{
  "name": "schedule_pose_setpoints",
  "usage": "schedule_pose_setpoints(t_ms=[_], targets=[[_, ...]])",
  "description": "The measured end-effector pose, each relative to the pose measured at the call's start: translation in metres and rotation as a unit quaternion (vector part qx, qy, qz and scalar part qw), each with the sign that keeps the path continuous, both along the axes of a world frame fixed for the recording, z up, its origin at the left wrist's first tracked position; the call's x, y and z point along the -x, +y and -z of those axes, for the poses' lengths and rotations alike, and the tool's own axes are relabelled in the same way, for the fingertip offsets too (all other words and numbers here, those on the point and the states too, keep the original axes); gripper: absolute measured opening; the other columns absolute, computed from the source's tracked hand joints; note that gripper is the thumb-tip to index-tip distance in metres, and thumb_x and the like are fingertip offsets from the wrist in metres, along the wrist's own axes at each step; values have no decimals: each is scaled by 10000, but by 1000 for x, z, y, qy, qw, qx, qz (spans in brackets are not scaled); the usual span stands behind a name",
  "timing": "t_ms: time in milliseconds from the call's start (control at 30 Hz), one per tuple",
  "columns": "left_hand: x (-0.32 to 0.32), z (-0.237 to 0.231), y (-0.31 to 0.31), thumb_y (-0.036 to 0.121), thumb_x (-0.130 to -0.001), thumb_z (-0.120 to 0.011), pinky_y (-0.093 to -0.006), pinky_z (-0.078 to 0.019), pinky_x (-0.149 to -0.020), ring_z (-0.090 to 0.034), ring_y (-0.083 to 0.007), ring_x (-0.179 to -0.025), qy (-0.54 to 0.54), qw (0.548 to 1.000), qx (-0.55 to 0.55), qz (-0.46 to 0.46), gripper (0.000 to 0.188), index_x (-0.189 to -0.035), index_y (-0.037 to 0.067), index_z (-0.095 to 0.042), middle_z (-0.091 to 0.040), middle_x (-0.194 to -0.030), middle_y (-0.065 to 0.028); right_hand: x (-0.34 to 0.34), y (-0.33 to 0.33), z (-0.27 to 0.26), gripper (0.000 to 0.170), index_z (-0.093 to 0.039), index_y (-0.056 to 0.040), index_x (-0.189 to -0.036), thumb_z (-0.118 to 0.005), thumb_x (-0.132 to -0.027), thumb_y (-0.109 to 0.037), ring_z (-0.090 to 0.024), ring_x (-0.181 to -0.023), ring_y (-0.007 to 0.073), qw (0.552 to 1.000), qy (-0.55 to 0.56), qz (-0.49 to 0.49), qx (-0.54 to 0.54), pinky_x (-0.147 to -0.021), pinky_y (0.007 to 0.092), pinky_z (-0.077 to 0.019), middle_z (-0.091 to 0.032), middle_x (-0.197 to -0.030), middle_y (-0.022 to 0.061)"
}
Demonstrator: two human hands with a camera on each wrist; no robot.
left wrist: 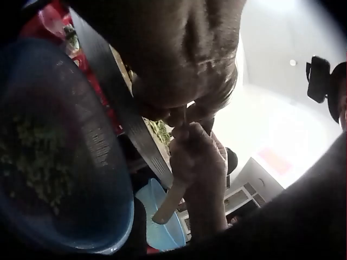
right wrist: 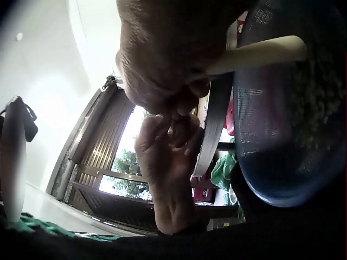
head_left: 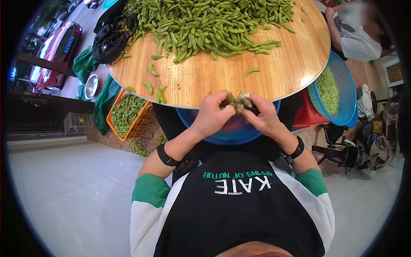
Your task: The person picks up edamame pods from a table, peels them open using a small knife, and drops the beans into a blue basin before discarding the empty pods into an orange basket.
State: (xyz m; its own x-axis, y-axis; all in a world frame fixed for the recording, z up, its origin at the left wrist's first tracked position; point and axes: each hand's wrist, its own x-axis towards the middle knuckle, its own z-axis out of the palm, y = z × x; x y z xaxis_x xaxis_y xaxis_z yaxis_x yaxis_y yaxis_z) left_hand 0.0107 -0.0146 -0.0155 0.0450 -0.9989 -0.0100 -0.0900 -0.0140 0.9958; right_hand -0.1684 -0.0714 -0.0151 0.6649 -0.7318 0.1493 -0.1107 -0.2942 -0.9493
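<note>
Both bare hands meet at the near edge of a round, light-brown wooden table, over a blue plastic mesh basin with green contents that sits low in front of the person's dark top. The right hand is closed round a smooth, pale, rod-shaped handle, whose free end sticks out of the fist toward the basin. The left hand comes in from the left with fingers bent and fingertips against those of the right; whether it pinches something is too blurred to tell. A wide pile of plump green bean pods covers the far part of the table, and a few loose green pods lie nearer, left of the hands, with another single green pod farther off on the right. On the floor to the left stands an orange slatted plastic crate full of green pods. To the right, a light-blue plastic basin holds pale green shelled beans, near a seated person in a white shirt.
</note>
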Motion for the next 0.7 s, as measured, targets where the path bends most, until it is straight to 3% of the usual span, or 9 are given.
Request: schedule_pose_setpoints(t_ms=[100, 233, 333, 433, 467, 533, 567, 633, 700], targets=[[-8, -4, 10, 74, -787, -579, -220, -368, -506, -453, -53, -572, 11, 997, -68, 46, 85, -781, -11, -576, -517, -635, 19, 5, -2, -8, 172, -578, 20, -950, -653, -800, -17, -550, -605, 102, 996, 8, -83, 34, -543, 247, -437, -581, -714, 50], [-20, -14, 23, 71, -795, -571, -225, -391, -512, -501, -75, -572, 62, 969, -217, 100, 111, -854, -15, -612, -534, -644, 33, 4, 2, -8, 184, -572, 4, -930, -670, -781, -43, -595, -622, 246, 992, 12, -94, 84, -574, 323, -460, -594, -718, 132], [-46, -39, 40, 90, -763, -590, -315, -448, -560, -564, -196, -584, -235, 971, -41, -17, 130, -848, -5, -616, -593, -656, -79, 8, 1, -6, 215, -561, 10, -921, -700, -774, -65, -597, -657, 319, 990, 27, -123, 63, -589, 343, -466, -603, -743, 164], [-108, -55, 58, 91, -775, -604, -400, -479, -628, -609, -340, -693, -510, 842, 32, -176, 167, -924, 18, -625, -629, -765, -175, 14, 4, -2, 263, -555, 16, -947, -722, -776, -94, -605, -692, 352, 988, 60, -135, 52, -605, 349, -473, -620, -768, 177], [-122, -55, 60, 91, -775, -604, -400, -479, -628, -609, -340, -693, -512, 840, 33, -175, 167, -924, 18, -625, -629, -765, -175, 15, 5, 0, 271, -553, 17, -956, -722, -778, -96, -606, -701, 357, 990, 65, -120, 43, -613, 354, -473, -623, -778, 180], [-139, -60, 58, 121, -809, -618, -421, -470, -669, -601, -348, -764, -726, 661, 60, -180, 170, -956, 37, -620, -611, -826, -180, 12, 5, 3, 279, -550, 18, -966, -722, -780, -98, -608, -711, 363, 992, 65, -105, 36, -620, 358, -473, -626, -788, 183], [-141, -61, 52, 121, -809, -618, -421, -470, -669, -601, -348, -764, -729, 658, 61, -181, 170, -956, 37, -620, -611, -826, -180, 11, 6, 4, 275, -544, 20, -979, -708, -791, -95, -612, -717, 357, 991, 69, -107, 29, -631, 358, -476, -623, -789, 184], [-128, -66, 27, 132, -834, -608, -432, -460, -697, -589, -366, -802, -549, 811, 47, -198, 142, -942, 40, -621, -601, -875, -180, 8, 5, 6, 271, -538, 21, -993, -694, -803, -92, -616, -722, 351, 991, 72, -111, 25, -642, 358, -478, -619, -790, 185], [-121, -62, -7, 132, -847, -593, -443, -457, -704, -584, -376, -799, -484, 853, 104, -165, 131, -930, 33, -620, -607, -862, -190, 8, 4, 6, 223, -538, 18, -996, -650, -830, -80, -614, -722, 334, 992, 55, -111, 8, -655, 342, -482, -613, -798, 186]])
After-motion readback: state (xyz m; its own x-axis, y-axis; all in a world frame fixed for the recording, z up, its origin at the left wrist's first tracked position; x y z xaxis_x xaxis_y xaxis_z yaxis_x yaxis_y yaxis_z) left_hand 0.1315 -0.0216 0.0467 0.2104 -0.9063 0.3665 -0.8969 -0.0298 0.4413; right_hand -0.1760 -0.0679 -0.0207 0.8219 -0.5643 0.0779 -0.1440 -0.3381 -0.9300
